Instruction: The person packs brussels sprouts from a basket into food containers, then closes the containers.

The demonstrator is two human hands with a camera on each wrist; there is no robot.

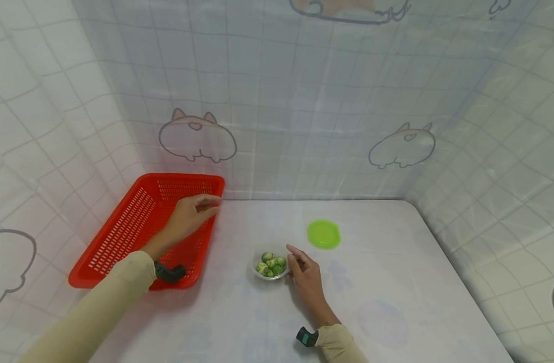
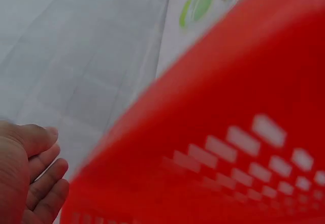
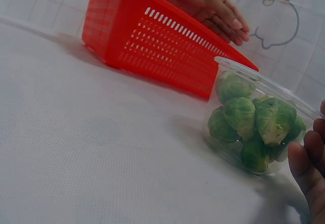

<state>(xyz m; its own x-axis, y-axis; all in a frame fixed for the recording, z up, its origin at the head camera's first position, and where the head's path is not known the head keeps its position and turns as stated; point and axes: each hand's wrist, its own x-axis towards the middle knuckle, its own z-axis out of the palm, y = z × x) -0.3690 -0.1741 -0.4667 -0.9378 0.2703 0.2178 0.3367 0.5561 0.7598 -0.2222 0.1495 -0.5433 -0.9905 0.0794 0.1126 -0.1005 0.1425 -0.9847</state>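
Note:
A clear round plastic tub (image 1: 268,278) holding several Brussels sprouts (image 3: 275,117) stands on the white table. My right hand (image 1: 307,277) is at the tub's right side, thumb and fingers loosely bent right at its wall. Over the right side of a red perforated basket (image 1: 136,212), my left hand (image 1: 190,216) hovers palm down. Its fingers point right past the basket's rim, loosely bent, with nothing between them. In the left wrist view the basket wall (image 2: 213,97) fills much of the picture, beside the left fingers (image 2: 45,183).
A bright green round lid (image 1: 324,234) lies flat on the table, behind and to the right of the tub. White sheeting with a grid and cartoon animals (image 1: 197,138) hangs at the back and on both sides. The table's right edge (image 1: 460,282) runs down toward me.

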